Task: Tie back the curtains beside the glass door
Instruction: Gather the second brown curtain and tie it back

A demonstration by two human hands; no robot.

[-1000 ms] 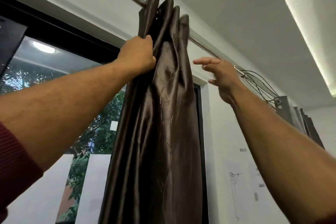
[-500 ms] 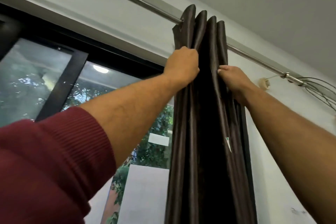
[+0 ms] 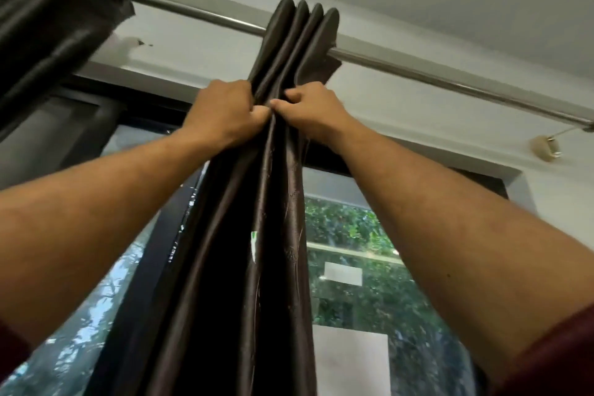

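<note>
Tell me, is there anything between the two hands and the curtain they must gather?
Nothing visible. The left hand and the right hand are both closed directly on the bunched curtain, just below the rod, their thumbs almost meeting.

Curtain rod: runs across the wall above the glass door, from upper left down to the right.
Gathered curtain: hangs from the rod at mid-span, in front of the door, folds bunched together.
Second curtain: on the rod's left end, well apart from the gathered one.
Left hand: closed on the gathered curtain's left side, just below the rod.
Right hand: closed on its right side, thumb touching the left hand.
Wall bracket: below the rod's right end, right of the door frame.
Foliage: behind the glass.
</note>
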